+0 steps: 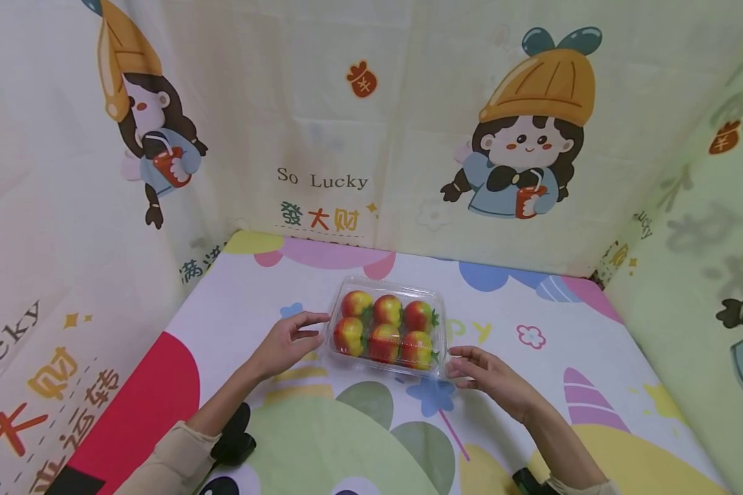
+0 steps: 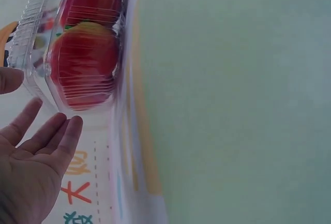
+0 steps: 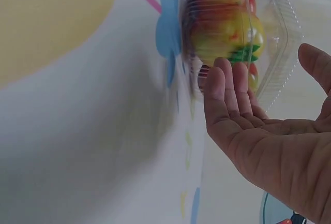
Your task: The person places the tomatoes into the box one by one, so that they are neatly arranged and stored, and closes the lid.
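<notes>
A clear plastic box [image 1: 386, 284] lies on the table, with several red-and-yellow fruits [image 1: 385, 342] with green leaves in two rows inside. My left hand [image 1: 287, 342] is at the box's left side, fingers loosely extended. In the left wrist view, thumb and fingers are spread beside the ribbed end, with a small gap below the box. At the right side is my right hand [image 1: 492, 377], its fingers gently bent. The right wrist view shows those fingertips overlapping the box's end, thumb held apart; whether they touch it I cannot tell.
The table [image 1: 501, 309] has a colourful printed cover with flowers, stars and a large green shape. Printed cloth walls [image 1: 402, 137] rise behind and on both sides. A black strap piece [image 1: 235, 440] sits at my left wrist.
</notes>
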{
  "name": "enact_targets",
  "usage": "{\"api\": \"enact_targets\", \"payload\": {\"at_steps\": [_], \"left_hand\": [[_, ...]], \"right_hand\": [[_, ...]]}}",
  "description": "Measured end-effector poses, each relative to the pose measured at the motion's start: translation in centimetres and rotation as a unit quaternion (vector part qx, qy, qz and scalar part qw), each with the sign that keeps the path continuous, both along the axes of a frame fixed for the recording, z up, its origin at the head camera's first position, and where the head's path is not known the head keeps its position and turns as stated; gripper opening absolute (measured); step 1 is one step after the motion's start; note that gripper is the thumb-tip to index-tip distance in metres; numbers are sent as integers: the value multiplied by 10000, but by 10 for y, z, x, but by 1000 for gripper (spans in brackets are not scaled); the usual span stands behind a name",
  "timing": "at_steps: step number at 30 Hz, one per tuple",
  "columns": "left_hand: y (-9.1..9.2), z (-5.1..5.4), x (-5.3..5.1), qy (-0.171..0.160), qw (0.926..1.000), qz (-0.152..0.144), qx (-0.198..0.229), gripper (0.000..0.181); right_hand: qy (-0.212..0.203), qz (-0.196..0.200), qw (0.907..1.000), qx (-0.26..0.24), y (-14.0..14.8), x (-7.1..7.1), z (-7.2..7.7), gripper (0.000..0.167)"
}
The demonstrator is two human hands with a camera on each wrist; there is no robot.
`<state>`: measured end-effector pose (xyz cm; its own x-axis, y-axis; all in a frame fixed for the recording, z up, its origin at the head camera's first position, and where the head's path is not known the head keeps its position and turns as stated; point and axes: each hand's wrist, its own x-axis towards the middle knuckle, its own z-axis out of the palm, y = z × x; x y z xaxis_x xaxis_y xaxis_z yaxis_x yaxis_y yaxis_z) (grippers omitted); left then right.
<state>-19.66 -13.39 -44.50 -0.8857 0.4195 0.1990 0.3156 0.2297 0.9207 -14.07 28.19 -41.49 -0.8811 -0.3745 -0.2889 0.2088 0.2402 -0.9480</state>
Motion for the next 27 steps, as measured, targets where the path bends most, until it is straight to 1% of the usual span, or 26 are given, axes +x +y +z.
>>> {"api": "enact_targets", "payload": {"at_steps": [5,10,12,17,19,22,24,27], "left_hand": [[-2,-4,2,-75,9999,43,-64,41],[-4,-7,2,-114,9996,89,-228,50],[-5,-6,1,-170,9993,74,-340,51],[-6,-4,-3,-393,9971,-63,-644,46],[-6,-3,-4,-530,9960,-111,-705,44],[-6,-2,-6,-840,9939,-197,-683,40],[-7,-2,-6,-1111,9916,-310,-585,35],[-6,-2,-8,-1494,9863,-558,-429,30]], "right_hand": [[-85,83,9999,82,-4,0,-4,53],[-69,221,9997,94,-7,-1,-6,48],[-60,289,9995,76,-7,-2,-7,48],[-126,372,9992,-43,-9,-2,-9,41],[-185,383,9991,-78,-9,-2,-10,35],[-276,400,9988,-72,-10,-2,-12,31],[-299,438,9986,-52,-11,-2,-12,32],[-324,521,9981,-94,-12,-2,-13,36]]}}
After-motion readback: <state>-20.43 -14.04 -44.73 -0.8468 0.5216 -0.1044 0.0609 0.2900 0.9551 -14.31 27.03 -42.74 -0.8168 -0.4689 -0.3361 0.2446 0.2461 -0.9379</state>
